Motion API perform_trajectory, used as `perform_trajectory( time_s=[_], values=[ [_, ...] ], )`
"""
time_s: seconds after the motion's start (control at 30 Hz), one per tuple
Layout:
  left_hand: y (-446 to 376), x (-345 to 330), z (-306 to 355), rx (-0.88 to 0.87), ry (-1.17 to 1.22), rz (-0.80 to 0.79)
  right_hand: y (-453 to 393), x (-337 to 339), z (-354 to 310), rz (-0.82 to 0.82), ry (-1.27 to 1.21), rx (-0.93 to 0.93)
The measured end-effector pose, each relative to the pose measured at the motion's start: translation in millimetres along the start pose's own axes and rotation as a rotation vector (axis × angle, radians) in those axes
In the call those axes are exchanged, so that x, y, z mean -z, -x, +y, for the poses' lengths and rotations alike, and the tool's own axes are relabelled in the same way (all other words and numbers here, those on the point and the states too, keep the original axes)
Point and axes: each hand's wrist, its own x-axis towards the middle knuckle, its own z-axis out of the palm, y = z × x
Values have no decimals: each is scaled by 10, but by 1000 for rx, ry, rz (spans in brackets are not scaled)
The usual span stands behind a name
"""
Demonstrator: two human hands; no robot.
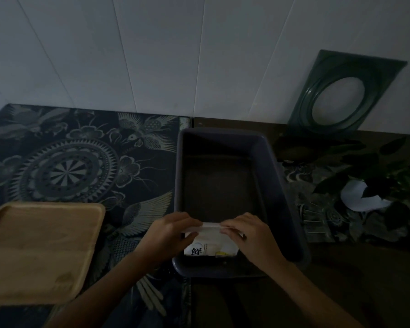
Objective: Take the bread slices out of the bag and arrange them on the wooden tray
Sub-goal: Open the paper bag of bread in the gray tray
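A white bread bag (206,249) with a black printed character stands in the near end of a dark rectangular bin (279,185). My left hand (168,233) and my right hand (249,235) both pinch the bag's top edge, one at each end. The bread slices inside are hidden by the bag. A light wooden tray (38,249) lies bare at the lower left, apart from the bin.
A dark patterned mat (81,162) covers the table under the tray. A green square frame with a round hole (346,93) leans on the white wall at the back right. A leafy plant in a white pot (365,190) sits right of the bin.
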Motion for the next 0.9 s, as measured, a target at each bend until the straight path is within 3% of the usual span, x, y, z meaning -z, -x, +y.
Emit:
perform_trajectory(
  time_s=[0.33,0.6,0.9],
  values=[
    [-107,30,80,-95,-40,-58,1,110,-51,-63,-80,-46],
    [-117,56,128,-24,48,-14,23,105,-65,49,33,61],
    [-285,75,143,94,145,-70,-62,145,-40,7,-10,21]
  ],
)
